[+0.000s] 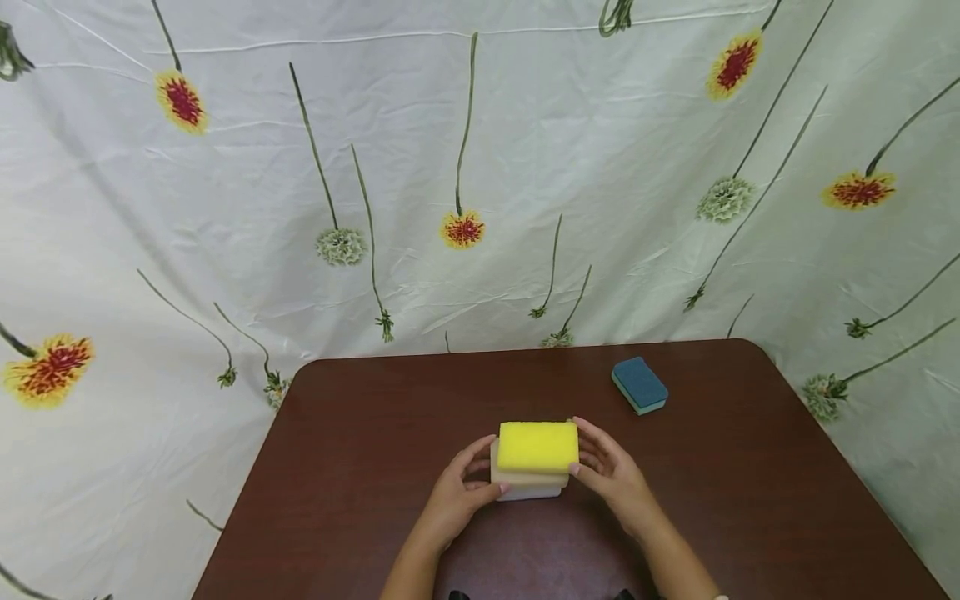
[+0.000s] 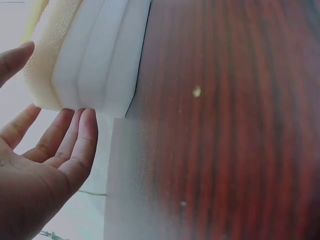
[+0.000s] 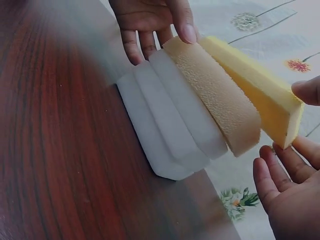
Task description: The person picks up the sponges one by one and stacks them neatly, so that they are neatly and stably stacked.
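A yellow sponge (image 1: 537, 447) tops a stack, tilted, its right end raised off the beige sponge (image 3: 215, 90) beneath. My right hand (image 1: 618, 479) pinches that raised end between thumb and fingers. Below the beige sponge lie three white foam blocks (image 3: 160, 112), slightly out of line, the lowest on the table. My left hand (image 1: 456, 500) holds the stack's left end, with the thumb on the beige sponge's near side. In the left wrist view, its other fingertips touch the ends of the beige sponge and white blocks.
A blue sponge (image 1: 639, 383) with a lighter underside lies near the back right of the dark brown table (image 1: 360, 433). A white cloth (image 1: 420, 125) with printed flowers hangs behind the table and along its sides.
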Motion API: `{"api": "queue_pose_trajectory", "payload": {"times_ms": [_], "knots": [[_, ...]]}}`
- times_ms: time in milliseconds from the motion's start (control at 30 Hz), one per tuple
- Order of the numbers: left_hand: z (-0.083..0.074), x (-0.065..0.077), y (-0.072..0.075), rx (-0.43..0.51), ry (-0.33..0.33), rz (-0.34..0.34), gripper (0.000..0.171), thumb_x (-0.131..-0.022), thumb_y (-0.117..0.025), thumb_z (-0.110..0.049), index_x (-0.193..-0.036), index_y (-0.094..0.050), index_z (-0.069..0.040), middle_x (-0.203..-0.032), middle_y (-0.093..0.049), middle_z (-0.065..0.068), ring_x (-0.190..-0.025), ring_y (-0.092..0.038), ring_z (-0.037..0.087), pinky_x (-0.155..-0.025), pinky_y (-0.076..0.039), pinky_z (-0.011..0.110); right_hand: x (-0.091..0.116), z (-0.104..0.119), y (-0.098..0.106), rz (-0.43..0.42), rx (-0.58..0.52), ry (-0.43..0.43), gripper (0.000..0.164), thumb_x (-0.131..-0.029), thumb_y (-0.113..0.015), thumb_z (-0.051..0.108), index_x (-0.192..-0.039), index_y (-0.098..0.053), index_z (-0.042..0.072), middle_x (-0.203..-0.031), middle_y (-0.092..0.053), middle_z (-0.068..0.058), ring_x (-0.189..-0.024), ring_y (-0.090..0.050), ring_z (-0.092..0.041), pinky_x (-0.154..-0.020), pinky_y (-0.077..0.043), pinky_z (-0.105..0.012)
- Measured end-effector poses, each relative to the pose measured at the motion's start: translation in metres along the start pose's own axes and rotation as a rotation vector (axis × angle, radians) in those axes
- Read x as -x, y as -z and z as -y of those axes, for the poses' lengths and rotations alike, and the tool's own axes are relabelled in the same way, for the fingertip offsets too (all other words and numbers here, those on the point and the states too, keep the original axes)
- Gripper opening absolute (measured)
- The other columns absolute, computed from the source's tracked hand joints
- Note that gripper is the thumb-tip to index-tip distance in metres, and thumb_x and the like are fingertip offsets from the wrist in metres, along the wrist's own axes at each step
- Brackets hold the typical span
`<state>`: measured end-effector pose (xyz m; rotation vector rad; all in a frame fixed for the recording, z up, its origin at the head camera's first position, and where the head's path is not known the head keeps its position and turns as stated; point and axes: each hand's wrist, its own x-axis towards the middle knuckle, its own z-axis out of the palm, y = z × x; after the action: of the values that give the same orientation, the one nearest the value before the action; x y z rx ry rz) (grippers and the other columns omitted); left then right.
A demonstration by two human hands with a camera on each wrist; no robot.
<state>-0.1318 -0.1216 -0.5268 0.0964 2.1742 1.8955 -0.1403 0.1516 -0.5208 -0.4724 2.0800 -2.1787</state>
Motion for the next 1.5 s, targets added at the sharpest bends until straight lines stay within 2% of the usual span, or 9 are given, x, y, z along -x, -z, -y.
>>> {"api": "queue_pose_trajectory", "payload": {"times_ms": [133, 400, 667, 900, 1167, 1300, 1400, 1500], "knots": [[0.0006, -0.0019, -0.0002, 0.0, -0.004, -0.008, 0.075, -0.086, -0.081, -0.026, -0.152, -0.044, -0.028, -0.147, -0.045, 0.018, -0.102, -0.067, 0.024, -0.086, -0.058, 0.035, -0.0024, -0.0004, -0.0027, 0.019, 0.005, -0.013, 0.069, -0.095, -0.068, 0.005, -0.155, -0.035, 0.003, -0.156, -0.039, -0.025, -0.127, -0.054, -0.001, -0.1, -0.048, -0.016], [0.0005, -0.0048, 0.0006, -0.014, -0.026, -0.03, 0.076, -0.085, -0.083, -0.024, -0.152, -0.046, -0.028, -0.147, -0.048, 0.015, -0.106, -0.067, 0.026, -0.084, -0.058, 0.031, -0.0063, -0.004, -0.0032, 0.058, -0.002, -0.009, 0.07, -0.096, -0.066, 0.006, -0.157, -0.033, 0.004, -0.16, -0.035, -0.023, -0.13, -0.051, 0.002, -0.102, -0.046, -0.015], [0.0018, -0.0084, 0.0012, -0.025, -0.025, -0.038, 0.081, -0.084, -0.084, -0.025, -0.154, -0.044, -0.021, -0.146, -0.05, 0.015, -0.103, -0.068, 0.025, -0.084, -0.059, 0.031, -0.0081, -0.0058, -0.004, 0.078, 0.018, -0.043, 0.069, -0.097, -0.065, 0.006, -0.158, -0.033, 0.006, -0.161, -0.034, -0.022, -0.126, -0.056, -0.009, -0.095, -0.054, -0.021], [0.0023, -0.0091, 0.0014, -0.028, -0.021, -0.039, 0.081, -0.084, -0.084, -0.026, -0.154, -0.043, -0.021, -0.145, -0.051, 0.015, -0.102, -0.068, 0.025, -0.085, -0.059, 0.031, -0.0084, -0.0055, -0.0044, 0.068, 0.094, -0.08, 0.066, -0.098, -0.063, 0.008, -0.157, -0.034, 0.011, -0.159, -0.037, -0.022, -0.134, -0.05, -0.032, -0.095, -0.051, -0.019], [0.0005, -0.0079, 0.0015, -0.025, -0.01, -0.025, 0.082, -0.084, -0.084, -0.028, -0.154, -0.043, -0.024, -0.147, -0.049, 0.015, -0.098, -0.068, 0.023, -0.085, -0.059, 0.035, -0.0076, -0.0047, -0.003, 0.075, 0.14, -0.082, 0.064, -0.099, -0.062, 0.009, -0.157, -0.034, 0.014, -0.157, -0.04, -0.022, -0.131, -0.052, -0.03, -0.094, -0.051, -0.021], [-0.0002, -0.0066, 0.0008, -0.023, 0.004, -0.02, 0.084, -0.084, -0.084, -0.03, -0.155, -0.041, -0.024, -0.148, -0.047, 0.016, -0.097, -0.067, 0.023, -0.085, -0.059, 0.035, -0.0065, -0.0045, -0.0036, 0.071, 0.155, -0.101, 0.067, -0.098, -0.066, 0.014, -0.157, -0.035, 0.021, -0.159, -0.037, -0.016, -0.135, -0.048, -0.036, -0.101, -0.05, -0.032], [0.0002, -0.0059, 0.0004, -0.037, -0.015, -0.019, 0.087, -0.083, -0.085, -0.032, -0.156, -0.038, -0.024, -0.149, -0.046, 0.014, -0.111, -0.064, 0.027, -0.089, -0.058, 0.035, -0.0063, -0.0055, -0.0038, 0.06, 0.191, -0.094, 0.069, -0.095, -0.071, 0.018, -0.155, -0.037, 0.026, -0.16, -0.037, -0.013, -0.136, -0.047, -0.039, -0.108, -0.045, -0.048], [0.0009, -0.0056, 0.0003, -0.044, -0.053, -0.013, 0.092, -0.083, -0.085, -0.031, -0.158, -0.033, -0.025, -0.152, -0.045, 0.013, -0.127, -0.056, 0.031, -0.094, -0.056, 0.036, -0.0064, -0.0067, -0.0036, 0.053, 0.225, -0.079, 0.069, -0.095, -0.072, 0.02, -0.154, -0.037, 0.028, -0.16, -0.037, -0.012, -0.136, -0.048, -0.04, -0.11, -0.04, -0.057]]}}
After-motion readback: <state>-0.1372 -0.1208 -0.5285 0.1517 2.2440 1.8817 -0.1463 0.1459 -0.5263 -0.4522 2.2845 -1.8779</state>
